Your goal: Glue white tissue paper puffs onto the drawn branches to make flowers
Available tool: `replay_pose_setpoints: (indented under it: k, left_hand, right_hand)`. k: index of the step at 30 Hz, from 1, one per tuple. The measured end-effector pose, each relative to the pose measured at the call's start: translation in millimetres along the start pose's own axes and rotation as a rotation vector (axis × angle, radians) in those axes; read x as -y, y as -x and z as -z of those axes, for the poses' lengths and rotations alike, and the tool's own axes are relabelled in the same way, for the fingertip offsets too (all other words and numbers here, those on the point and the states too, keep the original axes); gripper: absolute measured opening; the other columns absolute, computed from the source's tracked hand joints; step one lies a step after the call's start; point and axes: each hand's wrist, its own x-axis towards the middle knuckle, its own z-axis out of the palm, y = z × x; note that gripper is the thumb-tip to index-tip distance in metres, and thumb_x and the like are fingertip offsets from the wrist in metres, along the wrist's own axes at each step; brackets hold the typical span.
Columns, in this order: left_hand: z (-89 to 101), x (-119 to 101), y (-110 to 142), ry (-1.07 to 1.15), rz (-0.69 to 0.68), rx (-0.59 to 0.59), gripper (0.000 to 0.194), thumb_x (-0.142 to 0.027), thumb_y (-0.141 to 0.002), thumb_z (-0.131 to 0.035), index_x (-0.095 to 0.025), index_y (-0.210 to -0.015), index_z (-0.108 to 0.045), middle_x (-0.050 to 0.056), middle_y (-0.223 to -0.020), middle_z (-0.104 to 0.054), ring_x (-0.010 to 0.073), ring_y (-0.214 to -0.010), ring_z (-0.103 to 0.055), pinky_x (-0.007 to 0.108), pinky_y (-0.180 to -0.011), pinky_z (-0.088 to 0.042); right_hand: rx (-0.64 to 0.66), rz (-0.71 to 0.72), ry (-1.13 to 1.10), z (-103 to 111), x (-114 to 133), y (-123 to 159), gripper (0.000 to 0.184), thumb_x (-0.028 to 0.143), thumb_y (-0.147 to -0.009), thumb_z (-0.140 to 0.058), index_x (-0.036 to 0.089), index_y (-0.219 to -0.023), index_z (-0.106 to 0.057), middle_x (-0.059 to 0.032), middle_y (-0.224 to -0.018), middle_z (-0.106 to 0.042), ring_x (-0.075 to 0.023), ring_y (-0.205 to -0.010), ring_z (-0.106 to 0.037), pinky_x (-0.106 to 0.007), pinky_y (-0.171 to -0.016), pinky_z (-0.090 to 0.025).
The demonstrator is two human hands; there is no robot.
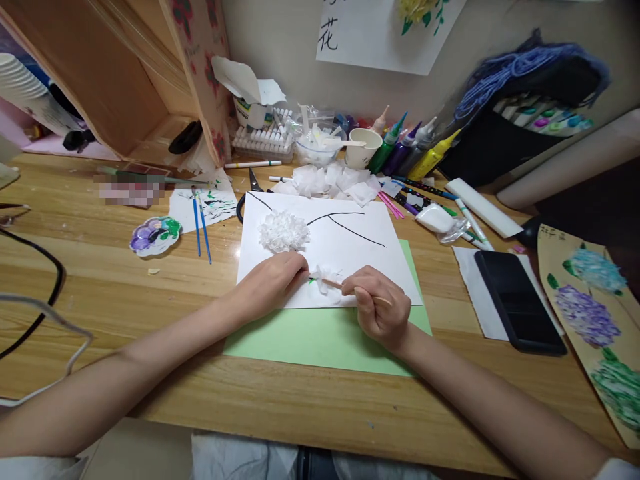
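Stick Reaches White Tuft

The right hand's grip is closed on the stick, tip at the ragged tuft low on a white paper, which overlaps a green sheet. The left hand rests just beside (a fluffy flower sits beyond); from where I stand, I cannot tell whether its grip pinches anything.

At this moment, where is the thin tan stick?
In the head view, the thin tan stick is just right of centre, in the person's right hand, its tip at the small white tuft on the white sheet.
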Motion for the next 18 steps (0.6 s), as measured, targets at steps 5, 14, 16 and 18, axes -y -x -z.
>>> replay_pose_setpoints:
  k: [5, 14, 16, 18]
  left_hand:
    - [-0.4, 0.0, -0.2, -0.001, 0.006, -0.002, 0.021, -0.028, -0.092, -0.033, -0.017, -0.088, -0.051, 0.004, -0.081, -0.057, 0.0152, -0.074, -0.051, 0.028, -0.065, -0.040]
    - [0.0, -0.4, -1.4, -0.003, 0.000, -0.008, 0.017, -0.026, -0.091, -0.037, -0.017, -0.085, -0.050, 0.003, -0.080, -0.056, 0.0144, -0.073, -0.051, 0.026, -0.065, -0.040]
    - [0.2, -0.2, -1.1, -0.006, -0.001, -0.008, 0.017, -0.026, -0.091, -0.037, -0.017, -0.085, -0.050, 0.003, -0.080, -0.056, 0.0143, -0.073, -0.051, 0.026, -0.065, -0.040]
    - [0.2, 0.1, -1.1, -0.008, -0.003, -0.008, 0.017, -0.026, -0.091, -0.037, -0.017, -0.086, -0.050, 0.003, -0.080, -0.056, 0.0143, -0.073, -0.050, 0.026, -0.065, -0.040]
  right_hand:
    - [0.008, 0.030, 0.013, -1.3, -1.1, 2.0, 0.016, 0.014, -0.088, -0.038, 0.019, -0.086, -0.053, -0.0039, -0.064, -0.060, -0.0155, -0.057, -0.052, -0.027, -0.051, -0.042]
    - [-0.058, 0.074, -0.020, -0.1, -2.7, 3.9, 0.016, 0.013, -0.089, -0.038, 0.019, -0.088, -0.053, -0.0048, -0.064, -0.060, -0.0152, -0.057, -0.052, -0.027, -0.049, -0.042]
    - [-0.058, 0.067, -0.010, -0.3, -1.7, 3.0, 0.016, 0.013, -0.089, -0.038, 0.019, -0.088, -0.053, -0.0045, -0.065, -0.060, -0.0148, -0.056, -0.051, -0.027, -0.049, -0.042]
    - [-0.063, 0.045, -0.009, -0.6, -1.4, 3.0, 0.016, 0.014, -0.089, -0.038, 0.020, -0.088, -0.053, -0.0041, -0.065, -0.060, -0.0146, -0.057, -0.051, -0.027, -0.049, -0.042]
